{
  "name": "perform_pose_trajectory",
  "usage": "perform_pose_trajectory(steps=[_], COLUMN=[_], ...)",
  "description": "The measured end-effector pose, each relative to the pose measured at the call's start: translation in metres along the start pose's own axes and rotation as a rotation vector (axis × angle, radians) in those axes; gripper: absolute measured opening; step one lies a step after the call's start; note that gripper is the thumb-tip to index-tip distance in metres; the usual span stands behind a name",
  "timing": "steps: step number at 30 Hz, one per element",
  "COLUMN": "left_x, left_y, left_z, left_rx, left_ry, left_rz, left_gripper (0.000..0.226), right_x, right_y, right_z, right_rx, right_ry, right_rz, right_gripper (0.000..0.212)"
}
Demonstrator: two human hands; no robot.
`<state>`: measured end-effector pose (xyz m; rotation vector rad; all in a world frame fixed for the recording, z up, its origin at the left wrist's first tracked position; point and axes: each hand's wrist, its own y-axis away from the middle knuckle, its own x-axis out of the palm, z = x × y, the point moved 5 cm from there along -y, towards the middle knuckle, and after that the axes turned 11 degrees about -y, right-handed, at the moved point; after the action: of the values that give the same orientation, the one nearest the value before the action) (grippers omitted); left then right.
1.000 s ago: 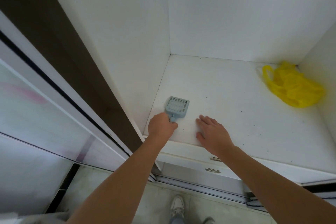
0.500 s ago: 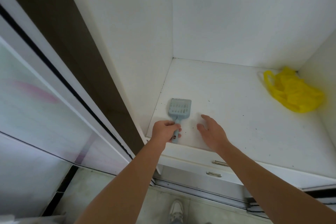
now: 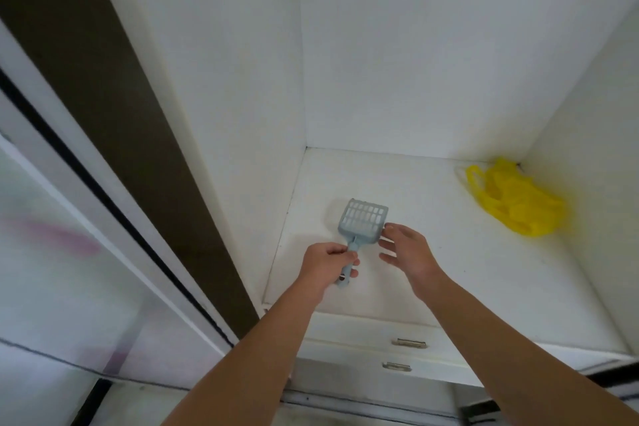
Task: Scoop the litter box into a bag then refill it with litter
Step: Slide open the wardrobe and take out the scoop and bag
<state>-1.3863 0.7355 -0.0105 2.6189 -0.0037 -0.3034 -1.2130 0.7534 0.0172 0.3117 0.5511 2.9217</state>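
Left hand (image 3: 326,261): closed round the scoop's handle, thumb on top, fingers wrapped under. Handle end w/ its hang-hole stuck out below the fist.
Scoop (image 3: 363,221): pale blue plastic w/ slotted head. Was held over the front-left part of the shelf, near the left wall. Head pointed toward the back, tilted so the slots faced the camera. Looked clear of the shelf, but couldn't tell for sure.
Right hand (image 3: 408,254): open, fingers spread & lightly bent, holding nothing. Sat just right of the scoop's head, index tip at the head's right rim; touching or a hair off, couldn't tell.
Yellow bag (image 3: 515,204): crumpled thin plastic, loop handle on its left side. Lay in the shelf's back-right corner by the right wall, well apart from scoop & both hands.
Shelf (image 3: 449,270): white, inside a white niche w/ walls at left, back & right. Small dark specks were scattered on it.
Drawers (image 3: 345,332): two white fronts under the shelf's front edge, each w/ a small metal pull (image 3: 409,343).
Sliding door (image 3: 52,252): frosted pane at far left, dark line along its frame, faint pink blur on it.
Brown strip (image 3: 103,97): dark upright band betw. door & niche's left wall.
Forearms: both bare, ran from bottom of view up to the shelf's front edge.
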Motion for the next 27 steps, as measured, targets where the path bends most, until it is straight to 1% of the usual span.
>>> perform_pose_trajectory(steps=[4, 8, 12, 14, 15, 18, 23, 27], left_x=[0.015, 0.040, 0.065, 0.078, 0.084, 0.103, 0.133, 0.157], left_y=[-0.013, -0.024, -0.033, -0.037, -0.039, -0.045, -0.057, -0.064], left_z=[-0.019, -0.034, -0.046, -0.053, -0.056, -0.066, -0.083, -0.093], left_rx=[0.051, 0.081, 0.120, 0.147, 0.159, 0.184, 0.183, 0.164], left_ry=[-0.072, -0.146, -0.222, -0.261, -0.281, -0.327, -0.407, -0.395], left_rz=[0.052, 0.093, 0.108, 0.102, 0.100, 0.097, 0.080, 0.080], left_gripper=[0.010, 0.012, 0.010, 0.004, 0.005, 0.011, 0.006, 0.005], right_x=[-0.018, -0.040, -0.064, -0.076, -0.082, -0.100, -0.128, -0.147], right_y=[-0.005, -0.004, -0.009, -0.015, -0.019, -0.031, -0.051, -0.066], right_z=[0.012, 0.022, 0.030, 0.034, 0.035, 0.039, 0.049, 0.057], right_rx=[-0.048, -0.082, -0.088, -0.089, -0.088, -0.084, -0.080, -0.111], right_ry=[-0.006, 0.013, 0.000, -0.002, -0.003, 0.002, 0.010, 0.041], right_rz=[-0.067, -0.149, -0.201, -0.221, -0.230, -0.234, -0.239, -0.222], right_gripper=[0.014, 0.018, 0.013, 0.013, 0.013, 0.018, 0.016, 0.015])
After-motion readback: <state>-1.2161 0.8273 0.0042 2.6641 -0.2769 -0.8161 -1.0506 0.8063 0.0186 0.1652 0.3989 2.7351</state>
